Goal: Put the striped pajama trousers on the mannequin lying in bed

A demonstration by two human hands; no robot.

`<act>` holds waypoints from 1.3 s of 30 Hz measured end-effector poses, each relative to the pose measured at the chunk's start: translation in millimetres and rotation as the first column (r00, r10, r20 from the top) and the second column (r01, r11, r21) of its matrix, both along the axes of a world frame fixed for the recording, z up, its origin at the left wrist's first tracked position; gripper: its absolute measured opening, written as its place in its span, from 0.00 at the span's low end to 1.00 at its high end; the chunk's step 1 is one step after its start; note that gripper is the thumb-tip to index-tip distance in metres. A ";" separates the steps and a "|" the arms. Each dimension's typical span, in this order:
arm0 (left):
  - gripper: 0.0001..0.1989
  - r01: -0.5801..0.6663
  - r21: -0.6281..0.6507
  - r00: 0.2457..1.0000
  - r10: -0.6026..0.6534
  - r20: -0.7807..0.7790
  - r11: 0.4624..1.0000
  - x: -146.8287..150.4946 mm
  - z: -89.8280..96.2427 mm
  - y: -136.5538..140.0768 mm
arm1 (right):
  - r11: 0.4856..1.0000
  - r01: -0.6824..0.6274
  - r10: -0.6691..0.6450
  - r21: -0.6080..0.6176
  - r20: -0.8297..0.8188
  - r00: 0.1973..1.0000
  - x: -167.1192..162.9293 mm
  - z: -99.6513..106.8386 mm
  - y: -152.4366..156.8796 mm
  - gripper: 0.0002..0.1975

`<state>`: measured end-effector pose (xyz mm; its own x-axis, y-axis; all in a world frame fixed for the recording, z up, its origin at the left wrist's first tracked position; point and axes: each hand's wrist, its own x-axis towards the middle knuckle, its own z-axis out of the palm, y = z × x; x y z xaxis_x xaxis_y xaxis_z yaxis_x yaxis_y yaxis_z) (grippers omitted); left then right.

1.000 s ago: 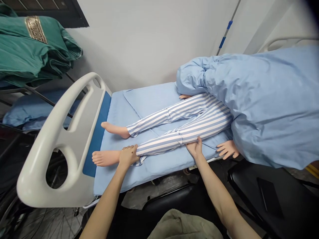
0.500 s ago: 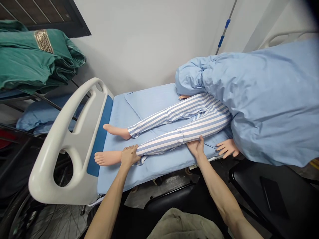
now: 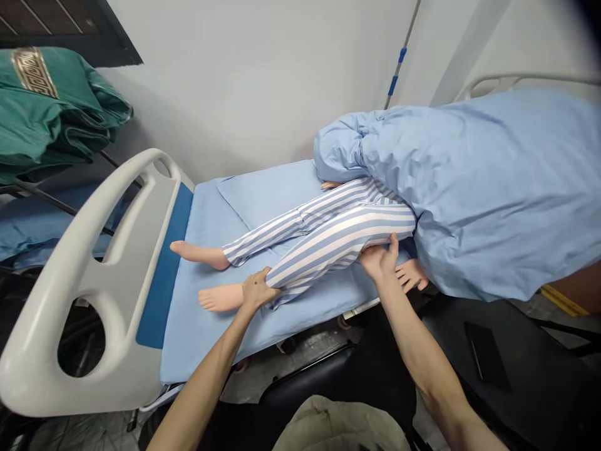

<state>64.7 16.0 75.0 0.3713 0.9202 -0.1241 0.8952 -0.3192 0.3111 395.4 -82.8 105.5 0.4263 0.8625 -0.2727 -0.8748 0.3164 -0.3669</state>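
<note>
Centre-left: left hand [image 3: 257,289], fingers wrapped round near leg [image 3: 323,241] above foot [image 3: 218,297]. Centre-right: right hand [image 3: 378,261] half-open, cupped under same leg.

Green cloth [image 3: 54,122] at left, dark flat object [image 3: 487,356] on black chair [image 3: 547,376], blue-banded pole [image 3: 402,55]

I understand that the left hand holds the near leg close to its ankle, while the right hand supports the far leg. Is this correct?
Not fully: the head view shows the right hand under the near leg, higher up, not at the far leg. The left hand does hold the near leg close to its ankle.
</note>
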 end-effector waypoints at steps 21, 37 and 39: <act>0.20 0.053 0.050 0.995 -0.057 0.083 0.997 33.4 -23.6 13.1 | 0.999 0.021 -0.019 -0.031 0.072 0.997 14.5 18.7 -2.4 0.32; 0.20 0.081 0.085 0.996 -0.084 0.042 0.993 21.5 -18.7 13.6 | 0.994 -0.101 0.106 -0.038 0.148 0.983 16.5 5.9 -7.4 0.33; 0.20 0.083 0.092 0.995 -0.087 0.040 0.992 20.6 -18.9 13.3 | 0.994 -0.105 0.108 -0.029 0.181 0.978 15.0 -1.6 -6.2 0.33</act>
